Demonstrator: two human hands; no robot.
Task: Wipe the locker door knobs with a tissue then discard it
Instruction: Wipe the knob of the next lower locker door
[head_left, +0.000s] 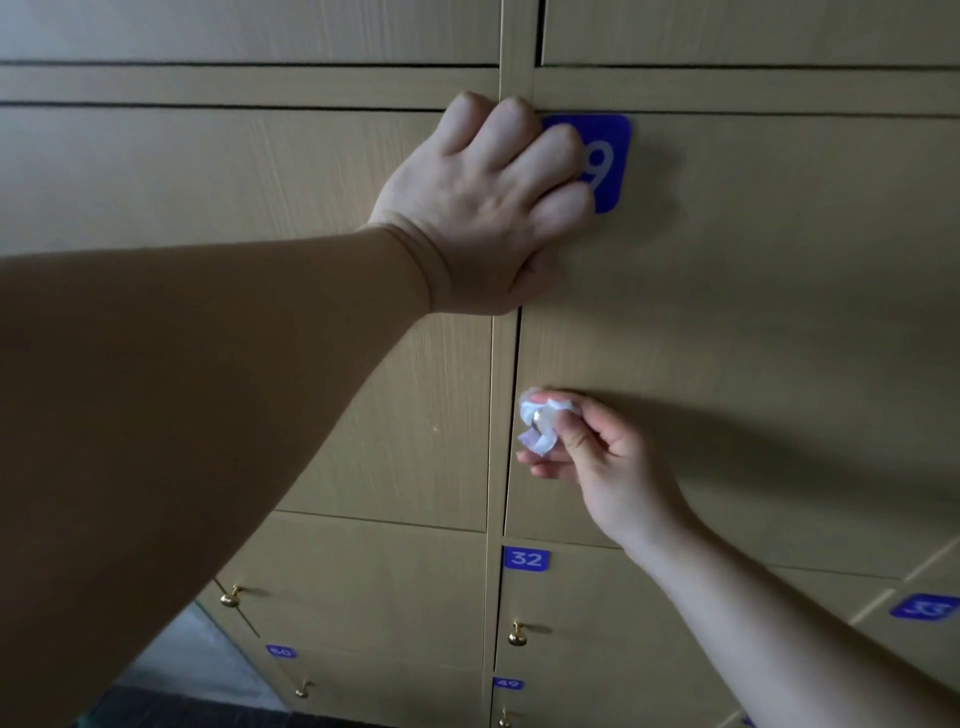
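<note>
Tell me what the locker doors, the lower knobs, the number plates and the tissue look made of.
The locker doors look like matt wood-grain laminate board, going by the fine printed streaks. The lower knobs seem to be polished brass-coloured metal, given their bright glints. The number plates look like glossy blue plastic or acrylic. The tissue is thin white paper, crumpled.

Right hand (605, 462) pinches tissue (544, 443) around a knob (539, 418) (left hand (483, 202) rests on the door (753, 312)).

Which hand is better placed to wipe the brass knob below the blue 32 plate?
Probably the right hand: it pinches the crumpled white tissue and sits nearer that round brass knob. The left hand rests higher on the tan wooden lockers.
</note>
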